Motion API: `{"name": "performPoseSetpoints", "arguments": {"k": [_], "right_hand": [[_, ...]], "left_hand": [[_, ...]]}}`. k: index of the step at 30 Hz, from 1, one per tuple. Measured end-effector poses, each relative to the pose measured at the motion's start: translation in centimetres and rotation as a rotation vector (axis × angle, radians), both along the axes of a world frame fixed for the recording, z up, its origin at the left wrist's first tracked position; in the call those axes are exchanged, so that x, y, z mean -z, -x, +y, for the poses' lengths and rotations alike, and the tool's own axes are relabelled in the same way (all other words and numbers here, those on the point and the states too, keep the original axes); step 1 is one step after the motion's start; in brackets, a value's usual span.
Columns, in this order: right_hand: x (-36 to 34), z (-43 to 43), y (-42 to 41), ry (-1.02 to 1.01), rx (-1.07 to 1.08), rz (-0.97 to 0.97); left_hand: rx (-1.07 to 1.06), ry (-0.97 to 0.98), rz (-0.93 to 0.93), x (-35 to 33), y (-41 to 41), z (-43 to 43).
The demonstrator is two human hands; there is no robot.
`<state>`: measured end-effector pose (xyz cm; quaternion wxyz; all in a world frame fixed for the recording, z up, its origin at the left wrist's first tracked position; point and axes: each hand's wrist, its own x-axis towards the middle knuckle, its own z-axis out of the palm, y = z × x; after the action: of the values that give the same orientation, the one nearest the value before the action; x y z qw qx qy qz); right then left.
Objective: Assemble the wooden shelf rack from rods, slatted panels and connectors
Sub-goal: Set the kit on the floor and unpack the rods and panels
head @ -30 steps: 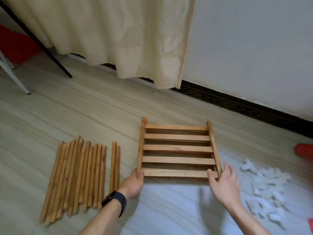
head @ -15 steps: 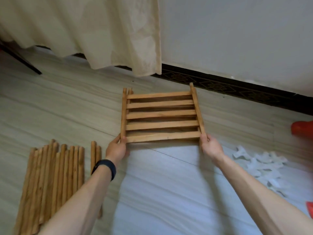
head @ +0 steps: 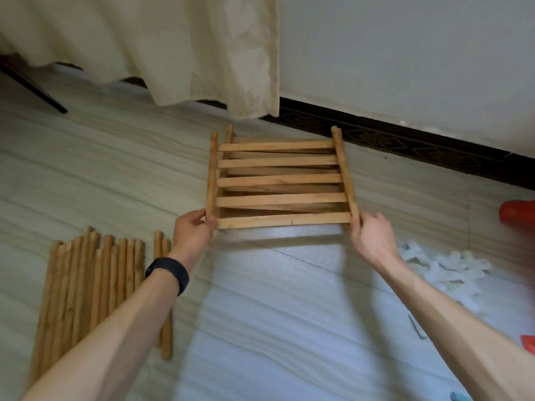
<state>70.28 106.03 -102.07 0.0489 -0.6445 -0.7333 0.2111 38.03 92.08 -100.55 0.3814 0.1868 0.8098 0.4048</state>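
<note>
Top panel: the light-brown wooden slatted panel (head: 279, 180), five flat slats between two round side rails, is in mid-floor with its far end toward the wall. Its near edge seems raised above a shadow.
Panel beneath: a second matching slatted panel (head: 285, 171) shows through the gaps, skewed, with a rail end poking out at the far left.
Left hand (head: 192, 231): fingers curled round the near end of the left rail, thumb on top.
Right hand (head: 372, 237): fingers wrapped round the near end of the right rail, slightly blurred.
Step in hand: probably parting the top panel from the one under it.
Doing it well: raise both rails evenly so the slats do not snag, and hold rails, not slats. Set it down with the rail ends free for fitting.
Rods: round wooden rods (head: 86, 285) lie side by side, left of the left forearm.
Connectors: a heap of white plastic connectors (head: 445, 267) lies right of the right hand, apart from it.
Surroundings: pale wood-grain floor (head: 115, 169), cream curtain (head: 173, 47), red object (head: 518, 212) at the right edge.
</note>
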Motion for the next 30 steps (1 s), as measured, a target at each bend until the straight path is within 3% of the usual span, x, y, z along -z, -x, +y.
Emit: {"name": "performPoseSetpoints", "arguments": {"k": [3, 5, 12, 15, 19, 22, 25, 30], "right_hand": [[-0.7, -6.0, -2.5, -0.042, -0.017, 0.147], [-0.4, -10.5, -4.5, 0.027, -0.031, 0.191], [2.8, -22.1, -10.0, 0.26, -0.044, -0.002], [2.5, -22.8, -10.0, 0.304, -0.029, -0.071], [1.8, -22.6, -8.9, 0.229, 0.013, -0.079], [1.8, -22.3, -8.0, 0.18, -0.058, -0.072], [2.4, -21.3, -6.6, 0.155, -0.22, -0.191], [3.9, -20.6, -4.9, 0.255, -0.361, -0.267]], "left_hand": [[0.002, -0.06, -0.066, -2.1, -1.5, -5.5], [0.041, -0.002, -0.079, -2.4, -2.4, -9.9], [0.269, 0.3, 0.005, 1.5, -5.8, -21.1], [0.38, 0.414, 0.181, 3.4, -6.7, -22.2], [0.398, 0.398, 0.402, 3.3, -7.4, -21.3], [0.558, 0.426, 0.649, 3.5, -7.1, -20.8], [0.708, 0.441, 0.886, 3.9, -6.3, -19.8], [0.708, 0.638, 0.587, 5.3, -5.5, -19.3]]}}
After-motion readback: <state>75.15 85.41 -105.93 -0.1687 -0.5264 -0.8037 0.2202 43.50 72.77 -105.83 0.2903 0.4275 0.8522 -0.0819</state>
